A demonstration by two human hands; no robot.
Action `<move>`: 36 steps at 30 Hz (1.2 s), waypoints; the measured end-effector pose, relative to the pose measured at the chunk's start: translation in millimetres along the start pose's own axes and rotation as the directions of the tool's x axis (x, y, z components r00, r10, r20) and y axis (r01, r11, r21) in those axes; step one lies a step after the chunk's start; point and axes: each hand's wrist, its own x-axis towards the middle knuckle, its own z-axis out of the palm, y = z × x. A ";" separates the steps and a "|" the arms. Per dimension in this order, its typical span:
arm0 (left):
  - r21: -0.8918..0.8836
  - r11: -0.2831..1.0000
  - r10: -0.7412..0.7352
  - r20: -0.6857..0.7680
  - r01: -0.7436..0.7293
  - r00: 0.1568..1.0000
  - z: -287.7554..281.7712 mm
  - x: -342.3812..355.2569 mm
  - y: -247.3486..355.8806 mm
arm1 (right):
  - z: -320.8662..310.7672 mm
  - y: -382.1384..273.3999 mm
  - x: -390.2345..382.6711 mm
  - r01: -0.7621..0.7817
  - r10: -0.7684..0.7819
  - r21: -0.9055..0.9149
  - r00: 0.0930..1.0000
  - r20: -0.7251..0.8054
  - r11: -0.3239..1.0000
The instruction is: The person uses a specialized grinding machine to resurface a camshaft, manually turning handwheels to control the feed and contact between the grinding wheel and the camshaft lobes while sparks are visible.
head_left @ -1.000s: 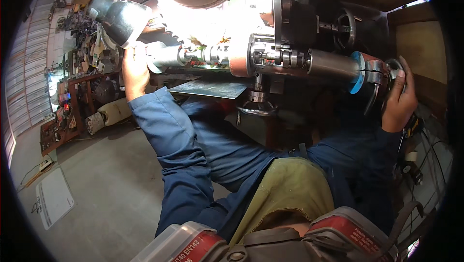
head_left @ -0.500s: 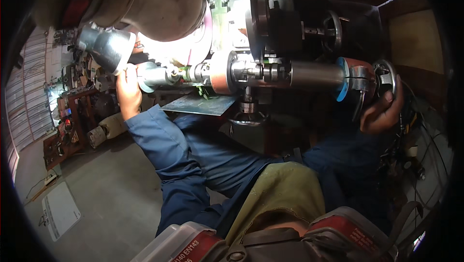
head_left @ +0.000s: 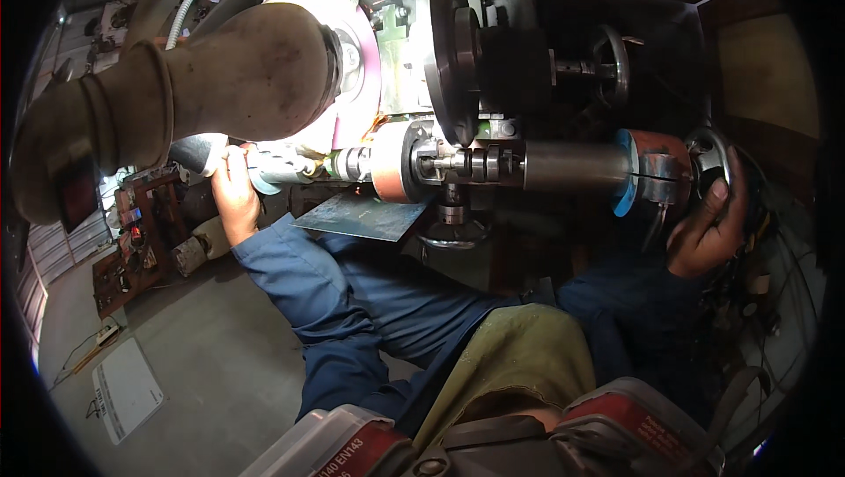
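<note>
The thick duct (head_left: 238, 77) hangs lower in view than half a second ago. The right hand (head_left: 711, 226), fingers straighter now, grasps the handwheel (head_left: 703, 160) at the machine's right end. The left hand (head_left: 236, 200) meets the left cylinder (head_left: 275, 169); its grip cannot be told. Red labels (head_left: 632, 415) carry print.
</note>
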 end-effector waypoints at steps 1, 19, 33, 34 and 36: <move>0.008 1.000 0.000 -0.004 0.000 1.000 0.2 0.2 1.3 | 1.3 2.1 -2.4 -0.002 0.002 0.008 1.000 -0.014 1.000; -0.037 0.999 0.006 0.008 -0.006 1.000 1.5 -2.4 4.2 | -8.7 -3.9 20.0 -0.039 0.057 -0.102 0.982 0.182 0.994; -0.023 1.000 0.019 -0.030 -0.020 0.999 1.6 -1.1 -1.9 | 6.0 23.2 -15.9 0.160 -0.167 -0.077 0.981 -0.097 0.984; -0.042 0.999 0.020 -0.030 -0.021 0.999 2.6 0.0 -1.7 | 5.4 22.0 -13.5 0.141 -0.144 -0.038 0.986 -0.079 0.989; -0.028 0.999 0.033 -0.021 -0.033 0.999 4.2 1.3 2.9 | 3.1 16.0 -7.0 0.067 -0.067 -0.001 0.997 -0.031 0.998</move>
